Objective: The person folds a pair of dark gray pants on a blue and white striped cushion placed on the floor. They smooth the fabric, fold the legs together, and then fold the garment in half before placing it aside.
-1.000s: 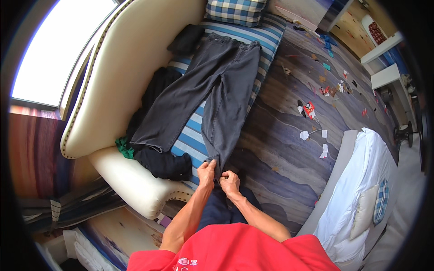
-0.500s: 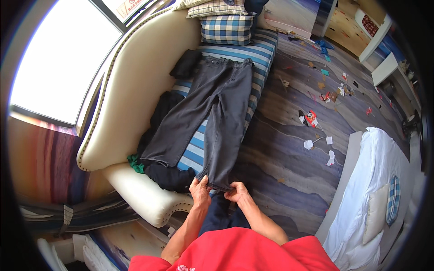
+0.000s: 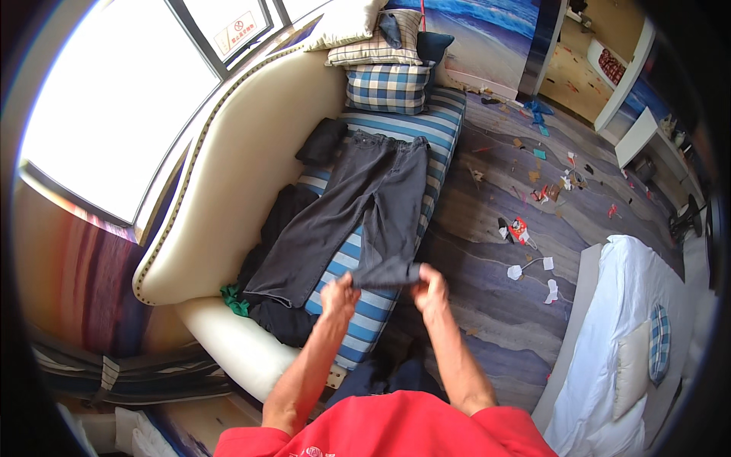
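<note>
Sofa [image 3: 228, 175] with a striped seat carries grey trousers [image 3: 358, 206] lying flat, waist near the checked pillow [image 3: 387, 87] at the far end. Left hand [image 3: 339, 295] and right hand [image 3: 432, 288] each pinch one leg's hem at the near edge. Cloth looks soft, floppy and light; hem corners seem the best hold.

Striped sofa seat [image 3: 442, 126]: grey trousers [image 3: 358, 206] spread lengthwise, dark clothes [image 3: 278, 228] by backrest, checked cushions [image 3: 387, 85] at far end.

A white rectangular sign [image 3: 237, 32] with a red round symbol was stuck on the window [image 3: 114, 114], upper left of the frame
</note>
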Demonstrator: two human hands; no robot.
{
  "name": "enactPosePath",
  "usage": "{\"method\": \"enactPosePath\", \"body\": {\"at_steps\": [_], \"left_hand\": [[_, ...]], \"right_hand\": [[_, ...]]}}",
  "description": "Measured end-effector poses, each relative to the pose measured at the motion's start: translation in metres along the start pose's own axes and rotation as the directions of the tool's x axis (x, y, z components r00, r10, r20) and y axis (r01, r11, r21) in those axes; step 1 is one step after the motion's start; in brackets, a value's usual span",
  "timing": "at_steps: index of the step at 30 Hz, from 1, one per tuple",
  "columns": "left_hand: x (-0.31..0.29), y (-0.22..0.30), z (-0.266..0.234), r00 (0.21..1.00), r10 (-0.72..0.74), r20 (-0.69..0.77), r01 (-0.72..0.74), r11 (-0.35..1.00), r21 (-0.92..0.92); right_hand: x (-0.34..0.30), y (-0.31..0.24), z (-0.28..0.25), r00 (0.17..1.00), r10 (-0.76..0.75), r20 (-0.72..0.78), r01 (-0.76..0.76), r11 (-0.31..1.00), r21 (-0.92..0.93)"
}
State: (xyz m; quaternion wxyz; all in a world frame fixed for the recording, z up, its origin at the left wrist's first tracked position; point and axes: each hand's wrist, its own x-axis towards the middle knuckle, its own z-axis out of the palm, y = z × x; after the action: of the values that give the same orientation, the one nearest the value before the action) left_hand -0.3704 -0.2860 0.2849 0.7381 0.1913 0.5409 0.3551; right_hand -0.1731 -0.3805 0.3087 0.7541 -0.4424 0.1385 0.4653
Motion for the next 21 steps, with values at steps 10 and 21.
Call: {"method": "enactPosePath", "body": {"at_steps": [10, 21], "left_hand": [[-0.012, 0.036, -0.091, 0.974, 0.054, -0.222, -0.07, 0.995, -0.065], [-0.018, -0.015, -0.156, 0.842, -0.045, -0.537, 0.135, 0.982, 0.129]], "right_hand": [[-0.098, 0.083, 0.021, 0.988, -0.052, 0.148, 0.094, 0.952, -0.293], [-0.071, 0.163, -0.057, 0.938, 0.293, -0.187, -0.327, 0.927, -0.186]]}}
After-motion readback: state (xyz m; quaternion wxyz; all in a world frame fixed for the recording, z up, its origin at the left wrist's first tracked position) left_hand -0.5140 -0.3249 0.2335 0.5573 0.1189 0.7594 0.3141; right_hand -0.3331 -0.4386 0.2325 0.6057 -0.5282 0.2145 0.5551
